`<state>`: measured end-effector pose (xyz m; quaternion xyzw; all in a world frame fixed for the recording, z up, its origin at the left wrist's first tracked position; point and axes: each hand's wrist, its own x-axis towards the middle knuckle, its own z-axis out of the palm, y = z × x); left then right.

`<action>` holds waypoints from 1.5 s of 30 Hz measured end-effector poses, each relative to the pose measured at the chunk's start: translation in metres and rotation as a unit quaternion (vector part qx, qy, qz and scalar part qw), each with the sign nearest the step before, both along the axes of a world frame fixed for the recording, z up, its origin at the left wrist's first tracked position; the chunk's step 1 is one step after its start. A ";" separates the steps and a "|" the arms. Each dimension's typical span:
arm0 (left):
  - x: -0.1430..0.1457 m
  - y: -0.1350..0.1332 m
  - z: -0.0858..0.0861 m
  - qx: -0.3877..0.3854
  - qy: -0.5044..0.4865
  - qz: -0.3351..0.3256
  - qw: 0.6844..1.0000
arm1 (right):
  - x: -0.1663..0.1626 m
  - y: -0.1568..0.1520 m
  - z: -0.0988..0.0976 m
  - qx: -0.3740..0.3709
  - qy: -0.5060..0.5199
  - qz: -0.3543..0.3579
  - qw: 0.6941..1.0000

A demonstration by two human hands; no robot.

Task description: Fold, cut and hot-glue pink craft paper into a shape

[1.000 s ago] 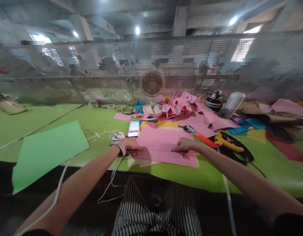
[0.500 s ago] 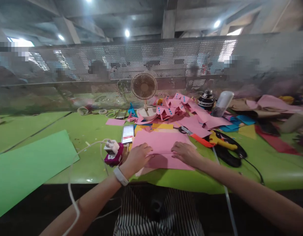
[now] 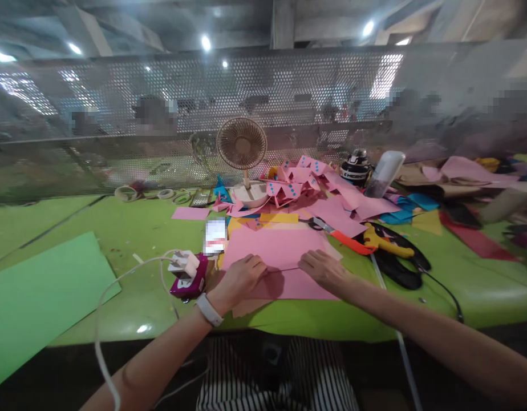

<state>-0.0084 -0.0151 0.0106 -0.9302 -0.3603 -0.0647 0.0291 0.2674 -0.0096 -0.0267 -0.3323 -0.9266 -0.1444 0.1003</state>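
Observation:
A pink paper sheet [image 3: 277, 245] lies before me with a crease or raised edge running across it. At the left end of that line, my left hand [image 3: 246, 273], a white band on its wrist, has its fingers bent and closed on the paper. My right hand [image 3: 321, 267] holds the same line at the right, fingers together and curled. Both thumbs are largely hidden. The near part of the sheet [image 3: 284, 288] lies toward the table edge, with paler paper [image 3: 248, 307] showing underneath.
Beyond the sheet stand a small fan [image 3: 242, 145], a heap of folded pink paper [image 3: 306, 177] and a dark bottle [image 3: 355, 166]. Scissors [image 3: 317, 224] and a yellow-handled tool [image 3: 387, 244] lie right. A purple power block [image 3: 190, 279], phone [image 3: 215, 235] and green sheet [image 3: 45, 302] are left.
My left hand's fingers have drawn closer together at the paper's crease. My right hand stays nearly in place on it. The camera view has shifted slightly.

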 end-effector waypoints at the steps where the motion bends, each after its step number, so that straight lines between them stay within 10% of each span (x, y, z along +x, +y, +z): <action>1: 0.000 0.000 0.000 0.003 0.005 -0.002 1.000 | 0.000 0.000 -0.001 -0.005 0.001 -0.005 1.000; 13: 0.005 0.003 -0.003 -0.020 -0.032 0.050 0.998 | -0.007 0.004 0.007 -0.008 0.026 -0.023 0.999; 27: 0.018 0.011 0.012 -0.059 -0.075 0.175 0.980 | -0.019 0.027 0.042 -0.254 0.081 -0.147 0.953; 38: 0.050 -0.017 -0.028 -0.004 -0.059 0.080 0.995 | -0.014 0.046 0.039 -0.318 0.086 -0.123 0.936; 45: 0.049 -0.014 -0.020 -0.057 -0.033 0.079 0.995 | -0.012 0.049 0.037 -0.341 0.095 -0.115 0.928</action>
